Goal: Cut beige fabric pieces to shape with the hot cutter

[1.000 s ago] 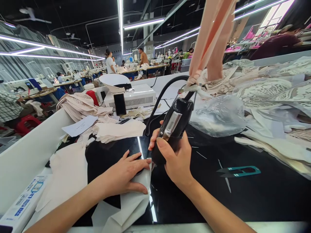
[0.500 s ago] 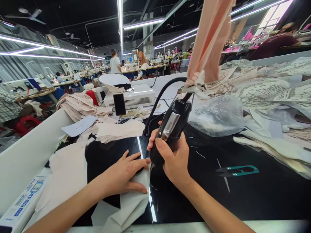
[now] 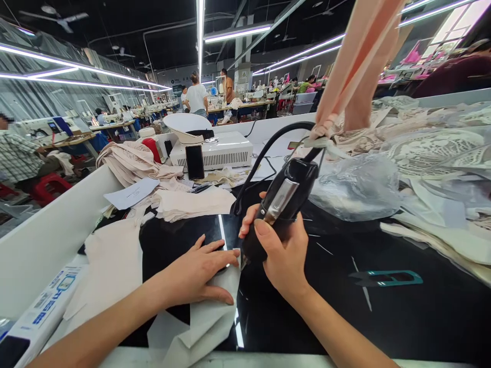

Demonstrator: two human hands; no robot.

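My right hand [image 3: 284, 250] is wrapped around a black corded handheld electric tool [image 3: 282, 191] with a silver plate on its side. The tool tilts, and its small metal tip points down beside the edge of a white fabric piece [image 3: 209, 319]. My left hand [image 3: 203, 271] lies flat with its fingers spread, pressing that fabric onto the black glossy work surface [image 3: 291, 317]. The fabric's near end is folded and crumpled toward me. A pink fabric strip [image 3: 353, 66] is tied to the tool's top and runs upward out of view.
Teal thread snips [image 3: 397, 277] lie at right. Behind them are a clear plastic bag [image 3: 356, 184] and lace pieces [image 3: 437, 153]. A white scale [image 3: 215, 148], a phone [image 3: 195, 162] and stacked fabric [image 3: 194, 203] stand beyond. A long box [image 3: 46, 306] is at left. People work farther back.
The camera view has turned slightly left, so the surroundings sit farther right. Both hands keep nearly the same hold, with the tool tip still at the fabric edge.
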